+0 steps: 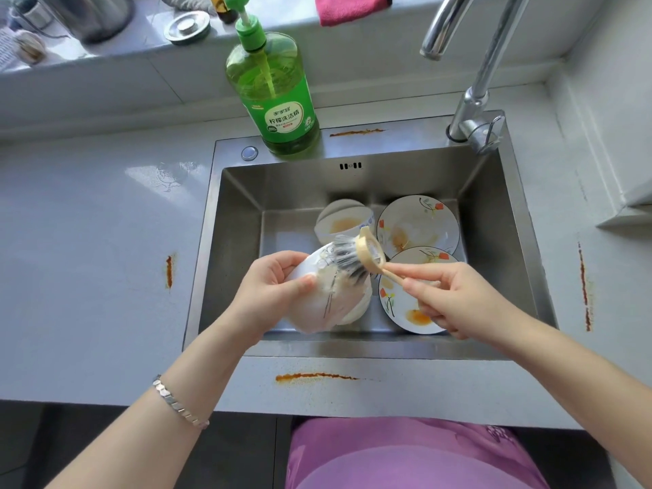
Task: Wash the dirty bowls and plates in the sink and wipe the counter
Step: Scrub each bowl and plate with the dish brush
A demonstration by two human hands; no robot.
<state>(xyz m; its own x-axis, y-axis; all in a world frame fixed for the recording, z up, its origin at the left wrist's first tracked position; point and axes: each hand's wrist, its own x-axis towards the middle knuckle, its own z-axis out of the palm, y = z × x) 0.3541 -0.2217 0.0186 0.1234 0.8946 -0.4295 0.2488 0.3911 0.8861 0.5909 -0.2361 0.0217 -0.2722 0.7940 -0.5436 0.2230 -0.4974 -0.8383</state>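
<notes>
The left hand is gripping a soapy white ceramic bowl, tilted above the steel sink. The right hand is pinching the handle of a cream dish brush, its dark bristles pressing on the bowl. Two stained white floral plates and a second white bowl are lying in the sink.

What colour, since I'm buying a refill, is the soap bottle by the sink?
The soap bottle is translucent green, pump too; head view shows it.
</notes>
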